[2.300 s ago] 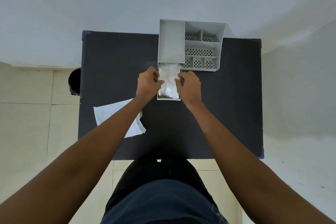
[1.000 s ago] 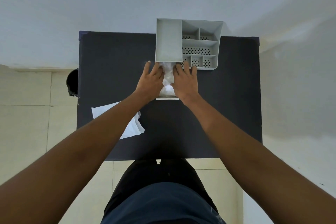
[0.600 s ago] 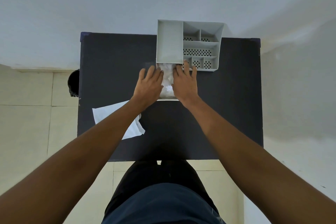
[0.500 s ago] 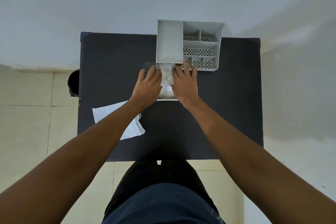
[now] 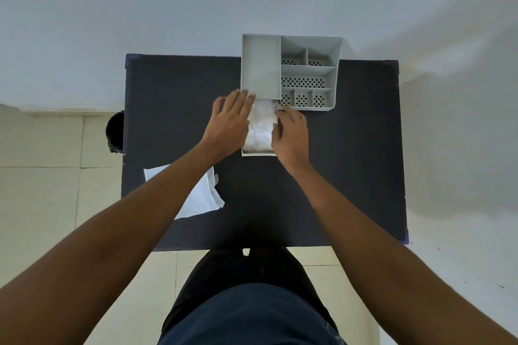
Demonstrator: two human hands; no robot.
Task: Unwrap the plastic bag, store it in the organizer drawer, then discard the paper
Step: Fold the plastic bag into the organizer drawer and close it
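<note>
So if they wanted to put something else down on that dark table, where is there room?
The table is bare right of the organizer and right hand, also along the near edge and the far-left corner. It is crowded around the open drawer, where both hands flank the plastic bag, and where the paper lies.

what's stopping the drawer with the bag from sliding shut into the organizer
Nothing visible blocks it. The plastic bag lies inside the pulled-out drawer, the left hand and right hand flank it, and the slot in the organizer looks open. Whether the bag bulges above the drawer rim cannot be told.
</note>
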